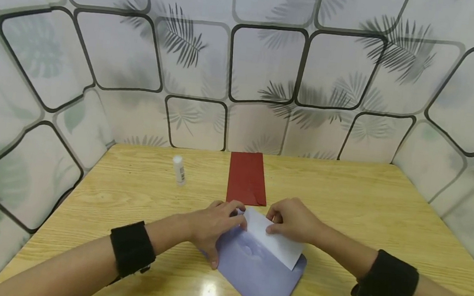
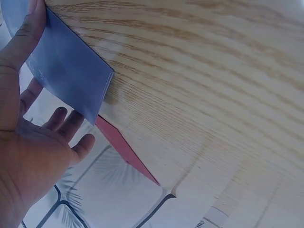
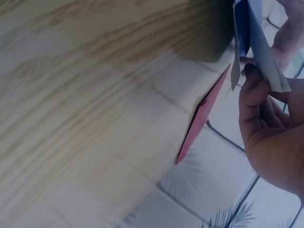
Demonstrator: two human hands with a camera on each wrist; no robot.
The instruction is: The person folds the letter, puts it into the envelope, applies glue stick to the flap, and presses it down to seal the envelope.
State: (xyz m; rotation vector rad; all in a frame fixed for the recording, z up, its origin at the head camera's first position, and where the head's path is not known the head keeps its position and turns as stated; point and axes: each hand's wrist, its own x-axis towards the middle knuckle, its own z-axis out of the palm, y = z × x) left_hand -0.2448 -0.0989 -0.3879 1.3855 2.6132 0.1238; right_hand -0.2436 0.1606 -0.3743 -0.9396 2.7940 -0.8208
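The lilac envelope [image 1: 257, 271] lies low in the middle of the head view, near the front edge of the wooden surface [image 1: 365, 198], one corner pointing toward the bottom of the frame. Bare wood stretches wide to the left and right of it. Above it, just beyond the hands, lies a red envelope [image 1: 246, 177] reaching to the far edge; a small white glue stick [image 1: 179, 169] stands to its upper left, well apart.

The left hand [image 1: 214, 224] rests at the envelope's upper left corner, thumb down its side, its grip pinching the opening. The right hand [image 1: 292, 220] pinches the white sheet of paper [image 1: 273, 239], which slants across the envelope's mouth.

How far the sheet sits inside is hidden. Both wrist views are blurred and cut off.
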